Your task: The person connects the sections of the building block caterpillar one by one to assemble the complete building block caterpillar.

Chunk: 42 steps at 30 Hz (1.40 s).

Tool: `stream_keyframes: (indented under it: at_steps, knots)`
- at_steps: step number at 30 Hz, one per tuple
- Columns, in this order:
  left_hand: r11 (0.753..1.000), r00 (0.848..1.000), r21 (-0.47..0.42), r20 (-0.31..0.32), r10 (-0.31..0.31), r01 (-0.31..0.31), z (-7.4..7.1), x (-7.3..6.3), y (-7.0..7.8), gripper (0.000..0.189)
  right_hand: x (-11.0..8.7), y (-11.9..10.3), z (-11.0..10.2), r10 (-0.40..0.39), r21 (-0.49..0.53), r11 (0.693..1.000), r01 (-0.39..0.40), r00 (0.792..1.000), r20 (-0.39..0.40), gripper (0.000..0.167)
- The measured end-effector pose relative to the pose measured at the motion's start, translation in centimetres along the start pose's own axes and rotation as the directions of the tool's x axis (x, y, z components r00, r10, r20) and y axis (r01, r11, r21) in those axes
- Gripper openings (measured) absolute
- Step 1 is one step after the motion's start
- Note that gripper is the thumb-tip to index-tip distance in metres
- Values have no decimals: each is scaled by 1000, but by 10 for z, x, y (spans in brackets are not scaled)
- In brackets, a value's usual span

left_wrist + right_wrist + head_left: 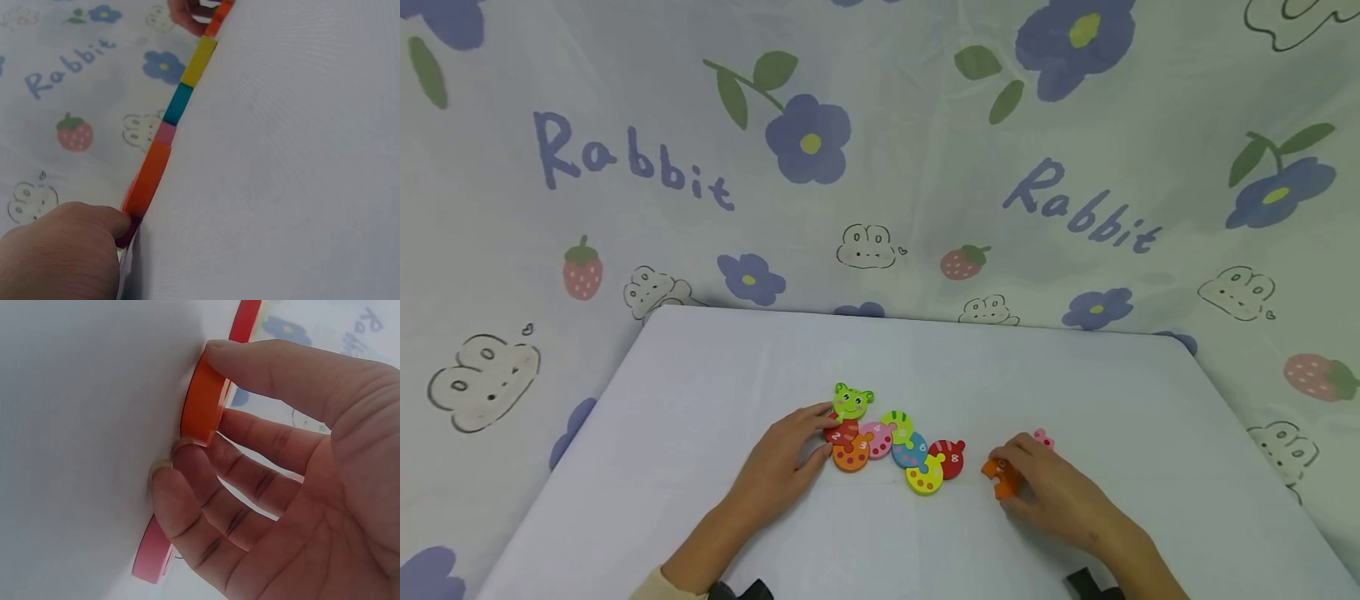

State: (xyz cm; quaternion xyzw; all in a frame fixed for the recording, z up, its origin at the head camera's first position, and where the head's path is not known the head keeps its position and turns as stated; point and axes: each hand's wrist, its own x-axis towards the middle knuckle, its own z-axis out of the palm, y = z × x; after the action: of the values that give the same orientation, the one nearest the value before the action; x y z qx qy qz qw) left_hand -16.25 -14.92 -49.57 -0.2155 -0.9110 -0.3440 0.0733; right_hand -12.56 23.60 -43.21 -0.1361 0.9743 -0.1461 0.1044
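Note:
A chain of numbered caterpillar puzzle pieces lies in the middle of the table in the head view. It starts with a smiling green head piece (851, 402), then runs through a red piece (841, 432) and an orange piece marked 3 (850, 455) to a red piece marked 8 (951, 459). My left hand (781, 462) rests at the chain's left end, fingertips on the red piece near the head and thumb by the orange edge. Right of the chain, my right hand (1045, 487) pinches a separate orange puzzle piece (205, 403) between thumb and fingers, close over the table.
A pink piece (1043, 438) lies just behind my right hand, partly hidden by it. The white table (737, 358) ends at a back edge against a curtain (910, 167) printed with flowers, rabbits and strawberries.

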Motion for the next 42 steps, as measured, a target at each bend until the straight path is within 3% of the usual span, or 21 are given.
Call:
stream_keyframes:
  at_steps: [7,12,31,42]
  knots:
    - [1000,1000,2,0,12,-12,0,0,-1,39,1,3,0,18,30,999,-18,1000,-3,51]
    - [1000,1000,-2,-4,22,-22,0,0,-1,40,0,7,-2,-11,39,999,12,1000,-6,50]
    - [1000,1000,1,7,-19,19,1,0,-2,40,-1,14,-7,14,56,998,-15,1000,7,50]
    - [1000,1000,-1,-8,1,-1,2,0,-3,41,-2,16,-8,20,63,998,-20,1000,13,50]
